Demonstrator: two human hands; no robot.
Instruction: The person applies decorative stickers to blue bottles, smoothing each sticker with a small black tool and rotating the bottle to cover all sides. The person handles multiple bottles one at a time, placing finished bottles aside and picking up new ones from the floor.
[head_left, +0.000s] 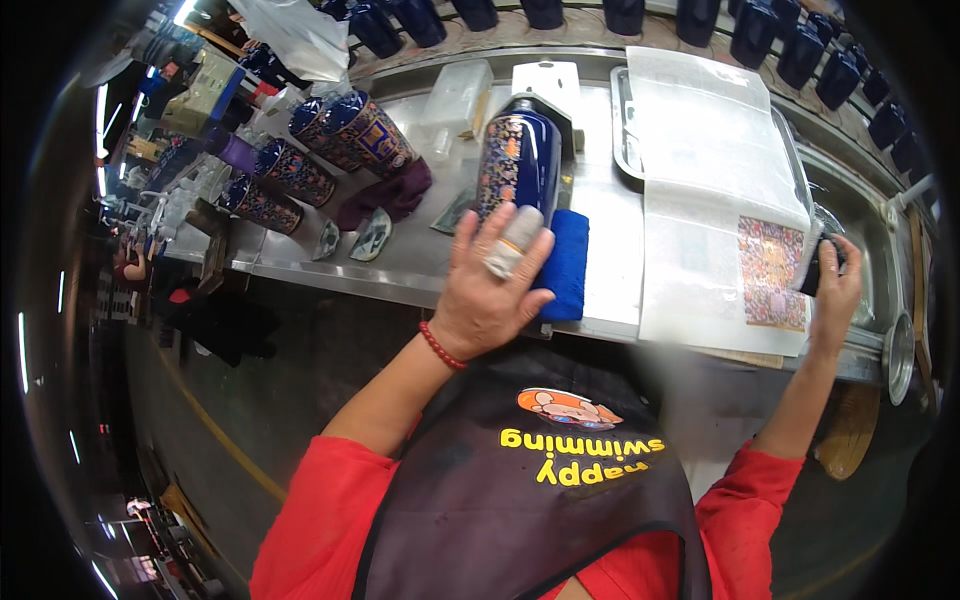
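Note:
A dark blue bottle (540, 160) with a floral band down one side lies on a white stand (548, 78), its base toward me. My left hand (490, 275) rests on the base end with fingers spread; one finger wears a pale wrap. Under and beside the bottle is a folded blue towel (568, 268). At the right, my right hand (840, 280) is closed round a small black object (815, 268) with a pale edge, whose kind I cannot make out. It is beside a patterned floral sheet (772, 268) that lies on white paper (690, 300).
Several decorated bottles (372, 132) stand at the left by a purple cloth (385, 200) and patterned scraps (372, 236). Plain blue bottles (697, 22) line the far side. A metal tray (628, 150) lies partly under the paper; a sink (878, 270) is at the right.

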